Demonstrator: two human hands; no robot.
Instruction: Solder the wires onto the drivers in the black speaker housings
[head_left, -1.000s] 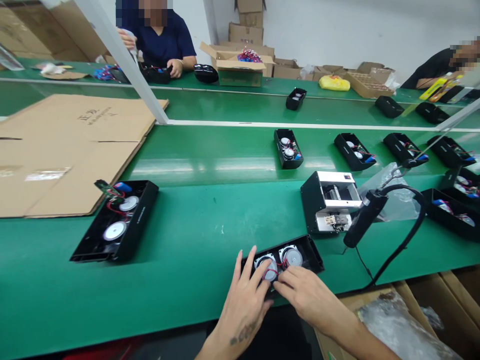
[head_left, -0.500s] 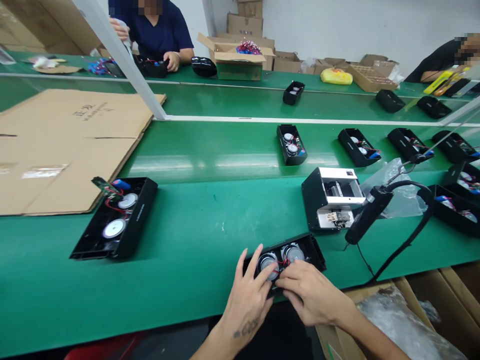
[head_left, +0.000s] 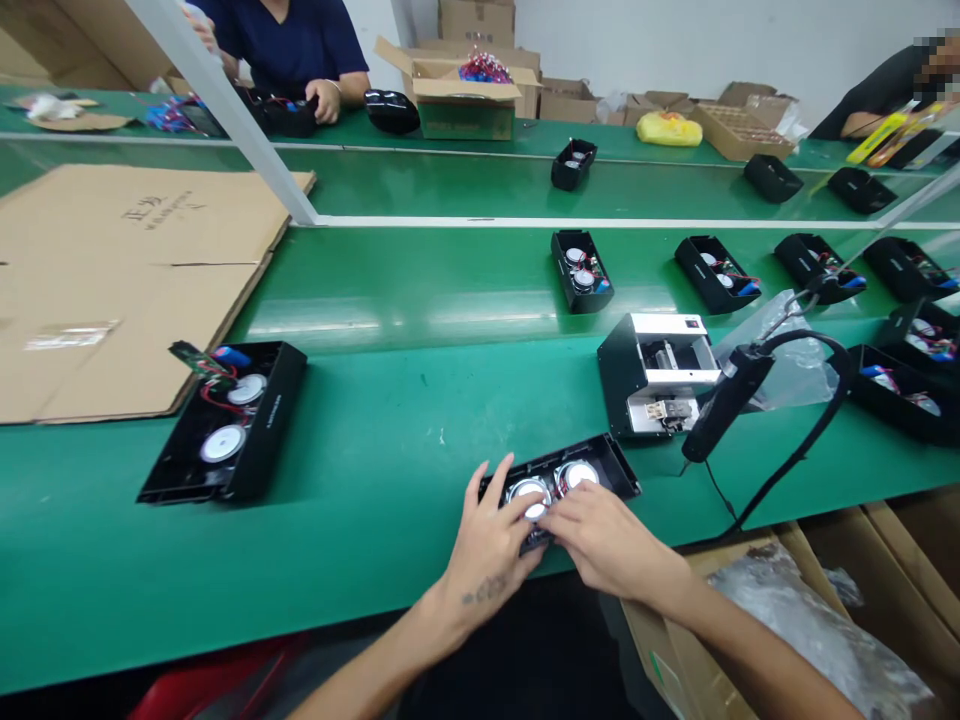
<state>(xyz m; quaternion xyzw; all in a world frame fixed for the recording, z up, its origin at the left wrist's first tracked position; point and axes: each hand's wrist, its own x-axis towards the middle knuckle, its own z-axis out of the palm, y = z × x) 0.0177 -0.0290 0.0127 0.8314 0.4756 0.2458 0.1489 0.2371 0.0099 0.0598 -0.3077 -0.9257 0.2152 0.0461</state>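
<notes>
A black speaker housing (head_left: pixel 600 470) with two round silver drivers lies at the near edge of the green belt (head_left: pixel 420 400). My left hand (head_left: pixel 491 545) rests on its left end, fingers spread over the left driver. My right hand (head_left: pixel 604 545) lies over its near edge, fingers curled and pressed at the middle between the drivers. What those fingers pinch is hidden.
Another open speaker housing (head_left: pixel 225 425) sits to the left beside flat cardboard (head_left: pixel 112 290). A white and black machine (head_left: pixel 660 385) and a hanging electric screwdriver (head_left: pixel 724 405) stand to the right. Several more housings (head_left: pixel 581 270) line the belt. A person (head_left: pixel 289 45) works across it.
The red wire seen over the drivers a second ago no longer shows. Both hands have stayed on the housing, with the right fingers shifting a little toward the middle.
</notes>
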